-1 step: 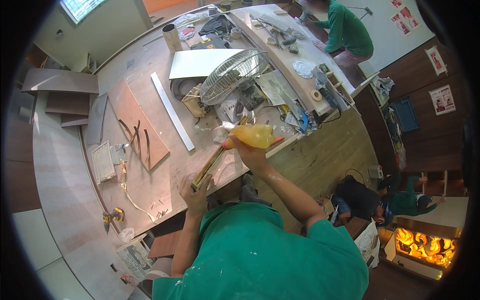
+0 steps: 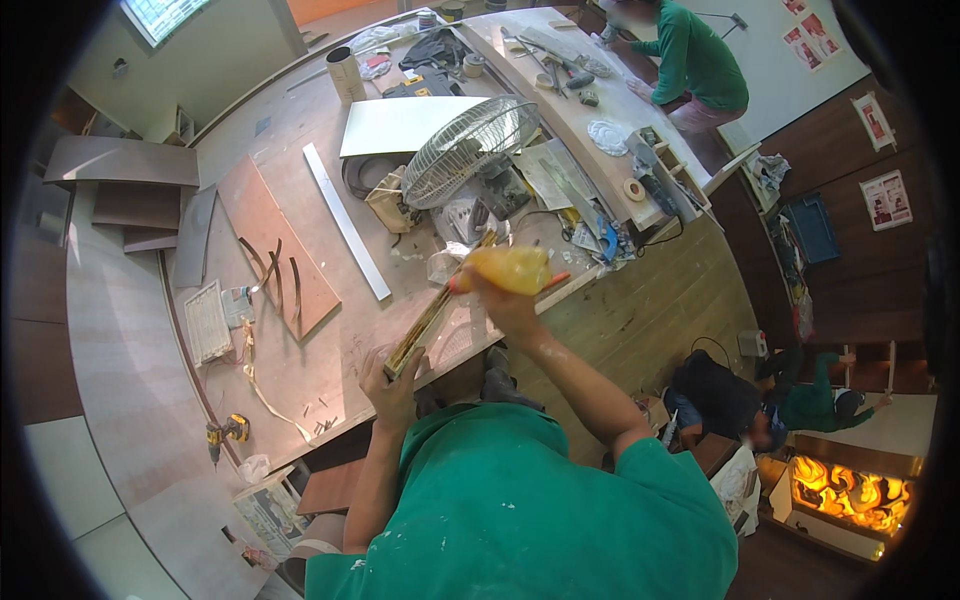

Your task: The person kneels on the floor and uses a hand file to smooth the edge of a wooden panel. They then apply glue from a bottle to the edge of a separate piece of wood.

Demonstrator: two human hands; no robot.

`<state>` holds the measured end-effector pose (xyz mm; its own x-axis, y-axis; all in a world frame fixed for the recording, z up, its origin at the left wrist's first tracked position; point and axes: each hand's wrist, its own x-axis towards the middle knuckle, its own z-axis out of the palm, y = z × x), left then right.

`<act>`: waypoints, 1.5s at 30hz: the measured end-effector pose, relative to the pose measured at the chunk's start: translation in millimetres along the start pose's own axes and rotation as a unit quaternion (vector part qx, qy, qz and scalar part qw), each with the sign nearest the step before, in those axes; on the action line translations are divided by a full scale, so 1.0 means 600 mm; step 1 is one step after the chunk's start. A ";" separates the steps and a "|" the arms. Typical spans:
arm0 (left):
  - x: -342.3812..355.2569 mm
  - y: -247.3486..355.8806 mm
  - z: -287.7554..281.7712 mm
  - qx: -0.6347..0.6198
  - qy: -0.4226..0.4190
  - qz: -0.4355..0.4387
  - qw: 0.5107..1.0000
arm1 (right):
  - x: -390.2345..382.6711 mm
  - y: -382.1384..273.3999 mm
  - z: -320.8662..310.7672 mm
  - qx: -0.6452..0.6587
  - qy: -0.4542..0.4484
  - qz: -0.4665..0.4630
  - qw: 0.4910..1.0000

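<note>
My right hand (image 2: 508,312) is wrapped round a soft yellow squeeze bottle (image 2: 512,270), which lies tilted with its reddish tip pointing left. That tip is at or just over a long, narrow brown-and-gold strip (image 2: 424,330); whether it touches I cannot tell. My left hand (image 2: 390,388) grips the near end of the strip, while its far end reaches over the workbench (image 2: 365,335). Part of the strip is hidden behind the bottle. An orange-red stick-like thing (image 2: 555,282) shows beside the bottle, near the bench edge.
Beyond the strip stands a wire-caged fan (image 2: 470,150) among bags and tools. A white strip (image 2: 345,220) and a reddish board (image 2: 275,250) with dark curved strips lie left. A drill (image 2: 228,432) sits far left. One co-worker (image 2: 695,65) is at the back right; others crouch lower right.
The bottle in my right hand has shifted very slightly and is a little blurred. My left hand and the strip have hardly moved.
</note>
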<state>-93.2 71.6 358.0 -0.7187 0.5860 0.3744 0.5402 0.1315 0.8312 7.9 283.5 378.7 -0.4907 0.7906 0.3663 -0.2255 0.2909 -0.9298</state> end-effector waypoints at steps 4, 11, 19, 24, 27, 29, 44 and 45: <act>0.022 0.002 0.008 -0.009 -0.002 0.001 1.000 | 0.049 0.057 -0.030 0.030 0.106 0.092 0.990; 0.018 -0.019 0.012 0.014 0.015 0.010 1.000 | -0.012 -0.089 0.057 -0.208 -0.113 -0.191 0.953; 0.012 -0.020 0.029 -0.014 0.029 0.020 0.999 | -0.027 -0.082 0.066 -0.121 -0.056 -0.076 0.988; 0.010 -0.017 0.021 -0.013 0.015 0.010 1.000 | -0.007 -0.014 0.021 -0.039 -0.030 0.076 0.996; 0.013 -0.013 0.030 -0.011 0.023 0.025 0.999 | -0.018 -0.029 0.043 -0.071 -0.044 -0.001 0.997; 0.011 -0.018 0.030 -0.012 0.026 0.032 0.999 | -0.041 -0.089 0.075 -0.121 -0.093 -0.097 0.983; 0.005 -0.022 0.030 0.008 0.021 0.021 1.000 | -0.056 -0.099 0.085 -0.040 -0.120 0.035 0.991; 0.009 -0.017 0.032 0.002 0.026 0.022 0.999 | -0.051 -0.102 0.081 0.045 -0.095 0.157 0.982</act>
<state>-94.2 89.0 343.3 -0.7155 0.5494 0.4315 0.5736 0.1093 0.8118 -4.0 215.5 425.9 -0.6936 0.7169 0.0705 -0.1074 -0.0062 -0.9942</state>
